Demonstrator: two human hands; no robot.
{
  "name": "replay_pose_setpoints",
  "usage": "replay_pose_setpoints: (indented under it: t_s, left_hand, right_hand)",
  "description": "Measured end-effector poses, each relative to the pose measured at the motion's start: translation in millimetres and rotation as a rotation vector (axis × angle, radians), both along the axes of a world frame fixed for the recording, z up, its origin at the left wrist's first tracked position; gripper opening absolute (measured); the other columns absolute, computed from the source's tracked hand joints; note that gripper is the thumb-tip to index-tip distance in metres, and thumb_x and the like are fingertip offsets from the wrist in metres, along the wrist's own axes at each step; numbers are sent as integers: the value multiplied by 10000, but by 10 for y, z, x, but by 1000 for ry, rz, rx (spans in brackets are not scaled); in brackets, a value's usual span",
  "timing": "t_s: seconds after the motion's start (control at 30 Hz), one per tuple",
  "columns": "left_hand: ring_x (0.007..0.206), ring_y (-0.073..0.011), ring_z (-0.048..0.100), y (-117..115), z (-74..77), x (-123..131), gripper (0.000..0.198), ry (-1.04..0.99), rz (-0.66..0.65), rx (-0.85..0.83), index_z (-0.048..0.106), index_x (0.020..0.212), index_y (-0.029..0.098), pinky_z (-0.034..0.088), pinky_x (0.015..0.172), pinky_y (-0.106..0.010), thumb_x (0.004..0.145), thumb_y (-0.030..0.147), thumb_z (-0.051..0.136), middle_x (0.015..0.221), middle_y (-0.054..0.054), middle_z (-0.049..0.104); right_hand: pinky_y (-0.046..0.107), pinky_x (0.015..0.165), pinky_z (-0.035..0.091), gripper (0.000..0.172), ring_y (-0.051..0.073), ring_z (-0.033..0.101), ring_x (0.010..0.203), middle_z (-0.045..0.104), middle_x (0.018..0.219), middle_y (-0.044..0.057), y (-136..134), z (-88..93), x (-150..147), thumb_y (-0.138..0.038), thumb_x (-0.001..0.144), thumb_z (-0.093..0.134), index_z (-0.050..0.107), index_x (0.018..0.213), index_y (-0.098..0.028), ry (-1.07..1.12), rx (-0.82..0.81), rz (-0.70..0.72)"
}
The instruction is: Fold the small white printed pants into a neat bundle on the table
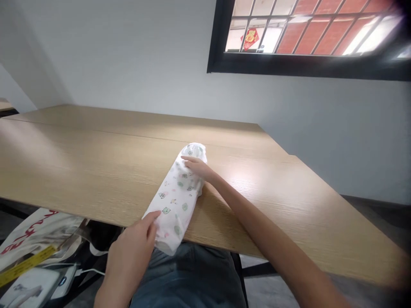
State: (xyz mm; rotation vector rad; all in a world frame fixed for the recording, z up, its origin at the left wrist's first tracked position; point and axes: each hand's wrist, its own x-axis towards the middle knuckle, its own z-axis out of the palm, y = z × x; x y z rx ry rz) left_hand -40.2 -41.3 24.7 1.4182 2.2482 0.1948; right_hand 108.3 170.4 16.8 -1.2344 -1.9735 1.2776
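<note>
Head view: a rolled white cloth (178, 199) with small green prints lies slantwise across the wood-grain table (96, 158) at centre frame, its near end jutting past the table edge. The right hand (199, 167) rests open and flat on its far half, fingers extended. The left hand (128, 256), at lower centre, curls against the near end, though how firmly it grips is hard to tell

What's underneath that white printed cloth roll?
The roll lies on the light wooden tabletop, its near end reaching past the edge over the person's jeans. Whatever lies directly beneath it is covered and cannot be seen.
</note>
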Motion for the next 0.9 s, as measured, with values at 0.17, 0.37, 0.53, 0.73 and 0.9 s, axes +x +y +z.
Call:
replay_pose_setpoints:
  t_s: [0.17,0.37,0.53,0.73,0.9]
  left_hand:
    - [897,-177,507,-126,2,483,379,47,-261,73,466,1144,389,388,769,-296,872,287,222,964,-15,524]
    - [917,-198,456,357,151,676,397,118,-690,335,587,696,179,438,845,-405,860,274,239,931,-64,467]
    - [1126,-221,396,1555,83,683,374,132,-845,421,430,1189,162,407,989,-446,880,302,274,1209,-106,383]
    - [1314,-276,102,1213,-302,767,513,179,-998,446,182,1348,189,196,1126,-527,878,391,156,1396,-98,102]
    - [1294,-229,201,141,-421,680,570,332,-1186,664,116,1359,145,399,1042,-414,863,404,226,1405,-39,104]
  right_hand:
    - [314,1032,289,382,189,406,1189,469,1277,30,-48,23,435,-254,821,451,576,1168,-154,-89,48,-45]
    - [261,1002,321,360,143,431,1164,490,1252,17,-207,26,674,-257,852,385,577,1138,-154,-39,159,-120]
    - [203,1037,258,476,78,332,1242,372,1357,26,-237,-35,592,-258,910,179,393,1307,-105,-20,272,-248]
    - [319,1047,245,423,179,369,1219,446,1290,94,18,-151,460,-271,919,241,510,1190,-89,-320,345,-143]
    - [387,1054,174,437,233,285,1256,353,1352,143,274,-231,321,-156,897,254,408,1289,-39,-573,495,-146]
